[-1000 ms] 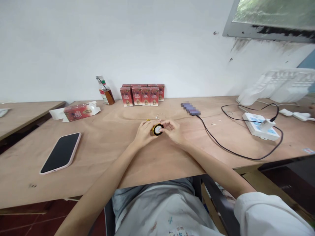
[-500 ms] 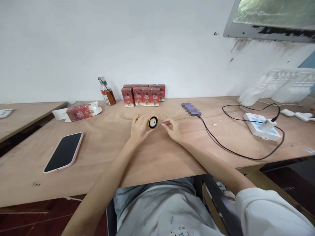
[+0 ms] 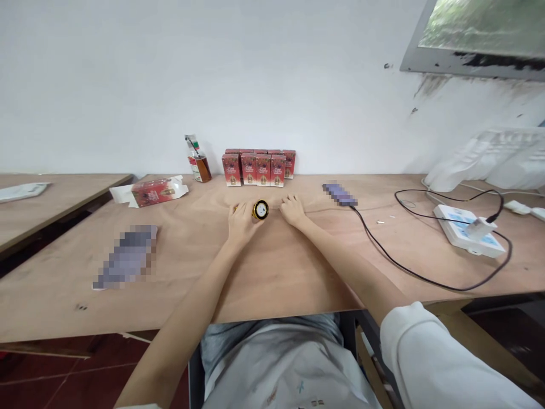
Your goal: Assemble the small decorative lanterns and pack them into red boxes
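Note:
My left hand (image 3: 240,222) is wrapped round a small gold cylinder (image 3: 260,210), lying on its side just above or on the table. Its round end faces me, with a black rim and a whitish disc carrying small dark marks. A bit of gold shows at the far side of my fingers; the rest is covered. My right hand (image 3: 293,211) rests palm down on the table to the right of the cylinder, apart from it. Its fingers are slightly spread and bent, and what lies under them is hidden.
Several small red boxes (image 3: 263,170) stand by the wall. Left of them are a bottle of brown liquid (image 3: 200,169) and an opened red carton (image 3: 153,192). Blurred-out phones lie left (image 3: 128,258) and right (image 3: 339,195); a black cable (image 3: 395,261) runs to a white power strip (image 3: 464,227).
My right hand has turned palm down and moved slightly forward; the thin wire loop near its fingertips is no longer visible. My left hand still holds the gold cylinder. The whole view has shifted a little.

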`<state>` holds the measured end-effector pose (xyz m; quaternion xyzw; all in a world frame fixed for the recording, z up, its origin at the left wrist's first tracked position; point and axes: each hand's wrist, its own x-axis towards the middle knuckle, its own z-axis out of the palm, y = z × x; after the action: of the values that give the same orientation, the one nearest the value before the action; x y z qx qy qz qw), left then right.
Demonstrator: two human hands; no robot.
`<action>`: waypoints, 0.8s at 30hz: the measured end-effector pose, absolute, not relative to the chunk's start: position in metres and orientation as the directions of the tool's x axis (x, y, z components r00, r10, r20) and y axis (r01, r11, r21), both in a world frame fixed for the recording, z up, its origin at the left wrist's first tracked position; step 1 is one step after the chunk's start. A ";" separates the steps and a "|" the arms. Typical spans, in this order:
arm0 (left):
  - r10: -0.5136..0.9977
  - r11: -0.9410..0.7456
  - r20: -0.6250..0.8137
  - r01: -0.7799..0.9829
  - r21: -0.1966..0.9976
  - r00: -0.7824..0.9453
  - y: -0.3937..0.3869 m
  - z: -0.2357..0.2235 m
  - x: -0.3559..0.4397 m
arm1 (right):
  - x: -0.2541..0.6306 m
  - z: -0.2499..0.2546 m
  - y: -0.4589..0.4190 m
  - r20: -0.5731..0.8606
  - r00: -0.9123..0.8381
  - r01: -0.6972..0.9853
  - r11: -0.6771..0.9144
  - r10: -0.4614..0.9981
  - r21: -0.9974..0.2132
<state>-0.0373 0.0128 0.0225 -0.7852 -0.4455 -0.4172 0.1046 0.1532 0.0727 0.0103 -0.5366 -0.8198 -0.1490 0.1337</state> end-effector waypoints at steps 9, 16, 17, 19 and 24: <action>0.627 -0.589 0.716 0.788 0.180 0.306 0.012 0.021 -0.036 | 0.161 0.009 0.058 0.342 -0.457 0.889 0.430 0.821 0.154; 0.629 -0.612 0.691 0.774 0.160 0.355 0.011 0.021 -0.033 | 0.185 0.000 0.004 0.357 -0.525 0.849 0.503 0.773 0.159; 0.625 -0.618 0.691 0.771 0.153 0.364 0.011 0.020 -0.033 | 0.187 0.000 0.000 0.353 -0.528 0.848 0.505 0.772 0.162; 0.615 -0.628 0.692 0.766 0.139 0.379 0.012 0.019 -0.033 | 0.189 0.002 -0.004 0.343 -0.538 0.842 0.510 0.770 0.176; 0.589 -0.647 0.699 0.755 0.106 0.406 0.013 0.018 -0.033 | 0.189 0.007 0.001 0.327 -0.562 0.827 0.526 0.760 0.197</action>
<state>-0.0334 0.0128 0.0184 -0.8307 -0.4046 -0.3651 0.1140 0.1893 0.0008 0.0072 -0.4573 -0.8677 -0.1667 0.1008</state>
